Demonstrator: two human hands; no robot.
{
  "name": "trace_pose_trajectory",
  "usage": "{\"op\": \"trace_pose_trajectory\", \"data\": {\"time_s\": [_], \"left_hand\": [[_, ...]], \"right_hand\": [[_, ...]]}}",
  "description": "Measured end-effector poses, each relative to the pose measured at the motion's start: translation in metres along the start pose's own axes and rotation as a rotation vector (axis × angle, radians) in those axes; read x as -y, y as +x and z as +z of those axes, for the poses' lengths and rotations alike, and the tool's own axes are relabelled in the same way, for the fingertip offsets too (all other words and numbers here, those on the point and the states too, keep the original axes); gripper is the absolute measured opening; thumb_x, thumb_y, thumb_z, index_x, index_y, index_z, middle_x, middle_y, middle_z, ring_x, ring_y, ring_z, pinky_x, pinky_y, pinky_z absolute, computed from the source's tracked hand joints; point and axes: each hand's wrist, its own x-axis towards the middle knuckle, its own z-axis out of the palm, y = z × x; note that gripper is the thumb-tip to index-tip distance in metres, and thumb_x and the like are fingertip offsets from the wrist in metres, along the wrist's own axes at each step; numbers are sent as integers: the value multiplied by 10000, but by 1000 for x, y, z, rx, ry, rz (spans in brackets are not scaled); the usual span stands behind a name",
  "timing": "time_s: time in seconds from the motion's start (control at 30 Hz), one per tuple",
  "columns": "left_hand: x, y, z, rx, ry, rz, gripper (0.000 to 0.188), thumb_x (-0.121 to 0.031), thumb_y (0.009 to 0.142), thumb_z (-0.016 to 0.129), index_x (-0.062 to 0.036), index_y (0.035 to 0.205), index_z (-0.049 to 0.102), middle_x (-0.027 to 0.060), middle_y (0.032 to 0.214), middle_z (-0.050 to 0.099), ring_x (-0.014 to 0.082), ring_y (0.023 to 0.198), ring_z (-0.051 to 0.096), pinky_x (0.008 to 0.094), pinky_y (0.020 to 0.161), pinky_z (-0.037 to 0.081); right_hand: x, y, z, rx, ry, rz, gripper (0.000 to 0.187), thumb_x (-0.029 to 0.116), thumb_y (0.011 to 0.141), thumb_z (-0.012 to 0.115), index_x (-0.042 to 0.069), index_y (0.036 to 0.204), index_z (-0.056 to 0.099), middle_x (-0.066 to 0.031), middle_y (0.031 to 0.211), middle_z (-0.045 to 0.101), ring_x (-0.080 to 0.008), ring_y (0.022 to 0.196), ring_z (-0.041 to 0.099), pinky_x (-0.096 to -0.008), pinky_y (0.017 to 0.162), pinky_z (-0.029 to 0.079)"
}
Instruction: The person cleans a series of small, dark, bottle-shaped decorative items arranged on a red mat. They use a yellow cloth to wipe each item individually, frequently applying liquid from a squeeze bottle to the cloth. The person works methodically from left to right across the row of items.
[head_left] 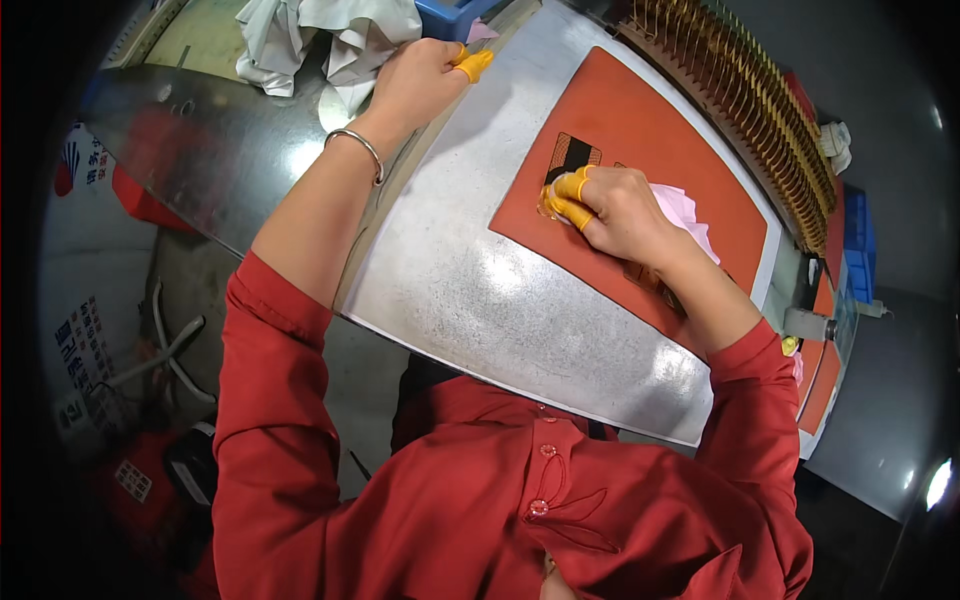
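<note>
My right hand (pixel 625 212), with yellow finger cots on its fingertips, presses down on an orange-red sheet (pixel 600 110). A pink cloth (pixel 682 215) is bunched in that hand and spills out past its far side. Under and beside the fingertips is a dark, gold-patterned piece (pixel 575 152) lying on the sheet; part of it is covered by the hand. My left hand (pixel 425 85), also in yellow finger cots, is closed near the far left edge of the pale board (pixel 450 240). Whether anything sits in its fingers is hidden. A pink scrap (pixel 482 31) lies just beyond it.
White crumpled cloths (pixel 350 35) and a blue bin (pixel 452 18) are at the far left. A rack of gold-coloured wire loops (pixel 745 95) borders the board's far right side. Another orange-red sheet (pixel 822 385) lies to the right, and a metal fitting (pixel 808 325) sits between.
</note>
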Motion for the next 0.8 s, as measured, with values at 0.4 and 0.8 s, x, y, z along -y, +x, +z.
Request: {"op": "trace_pose_trajectory", "data": {"time_s": [0.4, 0.8], "left_hand": [[7, 4, 8, -59, -42, 43, 203, -135, 781, 520, 7, 849, 648, 89, 583, 565, 147, 514, 498, 307, 524, 396], [11, 6, 9, -42, -29, 80, 223, -112, 783, 477, -4, 863, 655, 51, 616, 582, 88, 547, 486, 263, 540, 389]], "right_hand": [[44, -62, -27, 103, -16, -18, 95, 5, 672, 627, 73, 736, 607, -73, 667, 576, -280, 621, 579, -359, 589, 472], [18, -66, 6, -287, -7, 524, 178, 147, 758, 637, -10, 689, 591, -178, 670, 594, -337, 610, 589, -419, 547, 457]]}}
